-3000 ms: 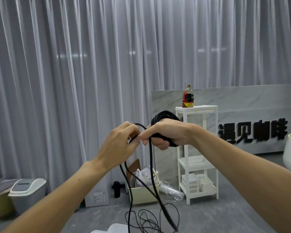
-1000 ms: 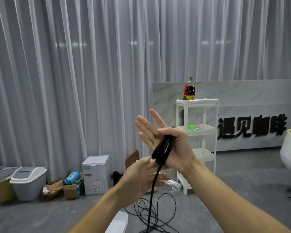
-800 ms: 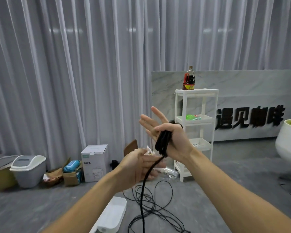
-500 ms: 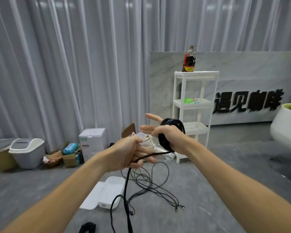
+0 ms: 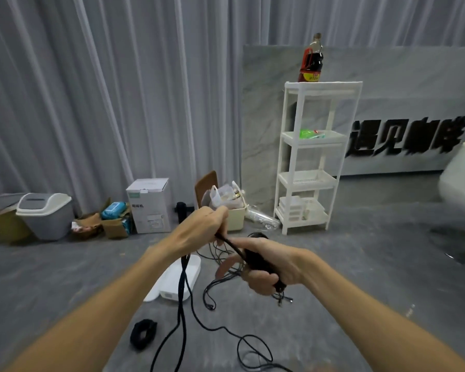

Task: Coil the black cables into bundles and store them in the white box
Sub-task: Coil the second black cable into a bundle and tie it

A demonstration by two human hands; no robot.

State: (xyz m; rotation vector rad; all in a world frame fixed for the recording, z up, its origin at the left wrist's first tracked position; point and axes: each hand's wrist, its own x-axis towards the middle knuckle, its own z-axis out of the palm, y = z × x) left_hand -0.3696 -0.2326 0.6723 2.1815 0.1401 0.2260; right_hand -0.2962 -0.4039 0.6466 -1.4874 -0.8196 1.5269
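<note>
**Desk:** What was hidden or hard to read?

**Photographer:** The grey curtain (image 5: 91, 89) filled the background. The sign lettering (image 5: 406, 138) on the marble panel was blurred, and a white chair (image 5: 462, 178) was cut off at the right edge. Motion blur softened the right hand (image 5: 266, 267), so its fingertips were hard to make out. The hanging cable ran out of the bottom of the frame.

**Desk:** And the cable itself?

**Photographer:** The right hand was clamped around a coiled black bundle (image 5: 255, 260), its long axis slanting from upper left down to lower right. A taut strand ran up and left to the left hand (image 5: 202, 226), which gripped it; from there the black cable (image 5: 182, 291) dropped almost straight down. The hands were close but apart.

**Desk:** What lay around them?

**Photographer:** The white box (image 5: 177, 280) sat on the grey floor beneath the left wrist, partly crossed by the hanging cable. Loose cable loops (image 5: 226, 283) sprawled beside it, and a finished black coil (image 5: 142, 334) lay nearer the camera. Behind stood a white shelf rack (image 5: 314, 157) topped by a dark bottle (image 5: 310, 60), a cardboard box (image 5: 149, 205) and a lidded bin (image 5: 46, 213).
</note>
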